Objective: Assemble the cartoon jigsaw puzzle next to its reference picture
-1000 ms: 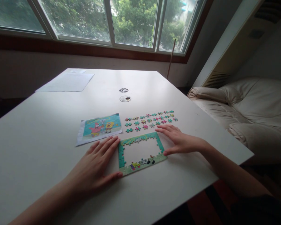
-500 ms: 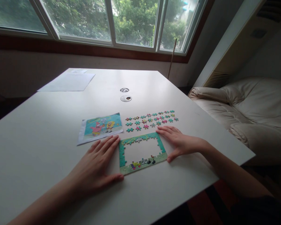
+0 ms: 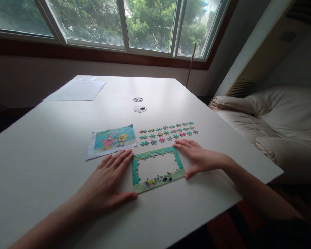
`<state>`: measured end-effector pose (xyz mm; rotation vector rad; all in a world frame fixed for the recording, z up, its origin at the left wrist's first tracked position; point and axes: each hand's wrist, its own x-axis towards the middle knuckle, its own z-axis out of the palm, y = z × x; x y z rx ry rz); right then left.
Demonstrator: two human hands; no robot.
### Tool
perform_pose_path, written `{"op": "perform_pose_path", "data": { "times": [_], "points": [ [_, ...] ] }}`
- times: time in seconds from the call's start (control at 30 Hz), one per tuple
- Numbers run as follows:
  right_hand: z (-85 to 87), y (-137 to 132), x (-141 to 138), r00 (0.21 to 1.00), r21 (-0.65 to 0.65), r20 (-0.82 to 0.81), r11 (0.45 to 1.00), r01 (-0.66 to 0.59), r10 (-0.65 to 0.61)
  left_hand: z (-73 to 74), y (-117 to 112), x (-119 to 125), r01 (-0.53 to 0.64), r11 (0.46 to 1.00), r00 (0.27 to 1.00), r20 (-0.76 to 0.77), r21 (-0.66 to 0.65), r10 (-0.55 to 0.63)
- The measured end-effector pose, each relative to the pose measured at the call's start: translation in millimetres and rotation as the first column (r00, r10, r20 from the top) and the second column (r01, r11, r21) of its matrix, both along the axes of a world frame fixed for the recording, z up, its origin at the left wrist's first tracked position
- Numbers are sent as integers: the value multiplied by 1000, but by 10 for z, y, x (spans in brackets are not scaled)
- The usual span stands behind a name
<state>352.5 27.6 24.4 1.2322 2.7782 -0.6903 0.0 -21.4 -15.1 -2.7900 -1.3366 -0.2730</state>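
Observation:
A rectangular border of joined jigsaw pieces (image 3: pixel 135 171), teal and green with cartoon feet along its near side, lies flat on the white table. White tabletop shows through its middle. My left hand (image 3: pixel 107 183) rests at its left side, thumb at the near corner and fingertips at the far one. On the opposite side, my right hand (image 3: pixel 197 157) lies with thumb and fingers spread along the right edge. Beyond the border, loose jigsaw pieces (image 3: pixel 162 140) are laid out in rows. A printed cartoon picture (image 3: pixel 112 140) is left of them.
White paper sheets (image 3: pixel 75 90) lie at the far left of the table (image 3: pixel 54 138). Two round metal-rimmed fittings (image 3: pixel 140 109) are set into the tabletop. A cream padded armchair (image 3: pixel 274 117) stands at the right, a thin stick (image 3: pixel 191 65) by the window.
The hands and the puzzle border keep their places. Only a very slight shift of the whole view shows.

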Motion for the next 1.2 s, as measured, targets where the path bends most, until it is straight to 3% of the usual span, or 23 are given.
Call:
{"op": "perform_pose_path", "data": {
  "times": [0.53,0.8,1.0,1.2],
  "points": [
    [12,8,30,1000,-7,-13,1000,-18,18,-11,-3,-18,-5,1000,1000,-23,-16,4],
    [98,61,0,950,122,-292,989,-78,111,106,1,-5,-29,999,994,103,-22,32],
    [57,44,-35,964,196,-229,976,-91,136,105,-10,32,-36,999,994,107,11,35],
    [50,38,-50,977,174,-183,981,-80,112,85,2,35,-14,1000,998,60,-8,15]
  ]
}}
